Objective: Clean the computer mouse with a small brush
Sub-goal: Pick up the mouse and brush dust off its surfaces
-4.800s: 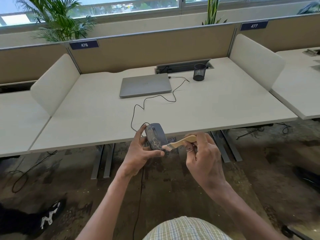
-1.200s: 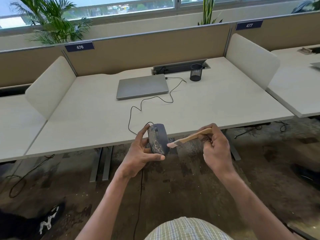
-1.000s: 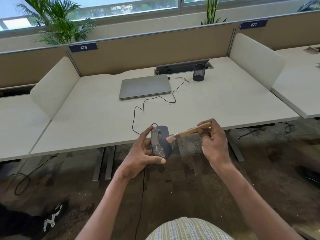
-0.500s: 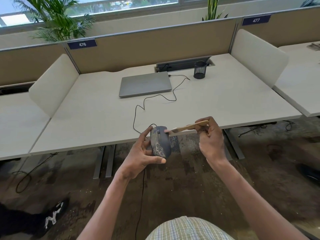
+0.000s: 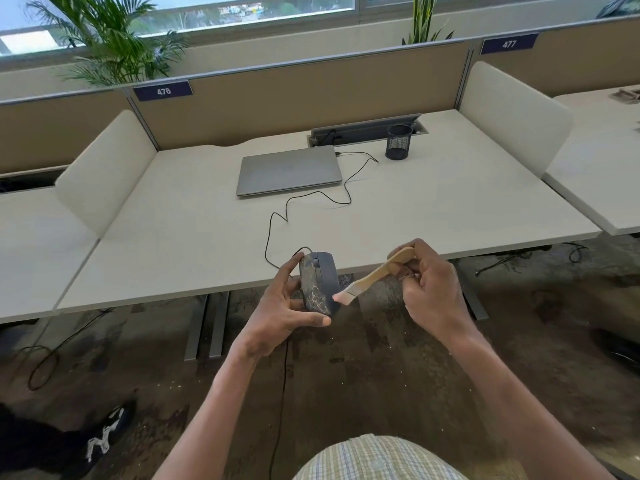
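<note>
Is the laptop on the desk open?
No, the laptop lies shut and flat on the desk, lid down.

Desk (image 5: 433,216) edge just behind; floor (image 5: 381,368) below

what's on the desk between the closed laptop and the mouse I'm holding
In the head view, only the mouse's black cable snakes over bare desk between laptop and mouse.

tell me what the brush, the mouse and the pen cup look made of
Brush: pale bare wood handle by its light tan matte look, a silvery band, likely metal, and light soft bristles.
Mouse: dark matte shell, probably plastic, with whitish dust or smears on one side.
Pen cup: black wire mesh, probably metal; you can see the fine grid.
</note>
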Action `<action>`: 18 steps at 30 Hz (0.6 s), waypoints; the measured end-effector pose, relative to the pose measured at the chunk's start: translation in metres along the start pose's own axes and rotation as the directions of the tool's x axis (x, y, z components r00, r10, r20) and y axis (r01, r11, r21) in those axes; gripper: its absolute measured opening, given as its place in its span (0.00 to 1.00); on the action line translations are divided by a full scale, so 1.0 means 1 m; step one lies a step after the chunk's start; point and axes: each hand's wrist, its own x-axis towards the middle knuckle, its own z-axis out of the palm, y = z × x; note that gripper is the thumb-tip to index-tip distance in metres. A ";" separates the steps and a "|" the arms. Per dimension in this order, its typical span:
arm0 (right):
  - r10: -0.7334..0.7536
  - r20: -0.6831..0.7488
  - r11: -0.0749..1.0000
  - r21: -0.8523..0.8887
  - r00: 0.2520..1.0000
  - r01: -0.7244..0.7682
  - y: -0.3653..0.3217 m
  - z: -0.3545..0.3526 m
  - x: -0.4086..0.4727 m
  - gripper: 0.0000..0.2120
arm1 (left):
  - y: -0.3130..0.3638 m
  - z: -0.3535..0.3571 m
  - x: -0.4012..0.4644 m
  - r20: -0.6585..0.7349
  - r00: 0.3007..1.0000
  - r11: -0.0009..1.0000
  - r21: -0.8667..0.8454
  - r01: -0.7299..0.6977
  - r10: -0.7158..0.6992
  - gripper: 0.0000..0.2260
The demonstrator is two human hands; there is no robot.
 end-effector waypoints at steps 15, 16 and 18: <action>-0.301 -0.057 0.891 -0.372 0.952 0.260 -0.030 0.026 0.043 0.15 | -0.001 -0.001 -0.005 0.053 0.998 0.999 0.040 0.021 -0.023 0.55; -0.305 -0.047 0.890 -0.369 0.951 0.267 -0.031 0.025 0.043 0.15 | -0.001 -0.001 -0.005 0.056 0.998 0.999 0.035 0.019 -0.021 0.55; -0.305 -0.005 0.883 -0.377 0.952 0.280 -0.034 0.025 0.045 0.15 | -0.001 -0.001 -0.003 0.067 0.998 0.999 0.033 0.016 -0.018 0.55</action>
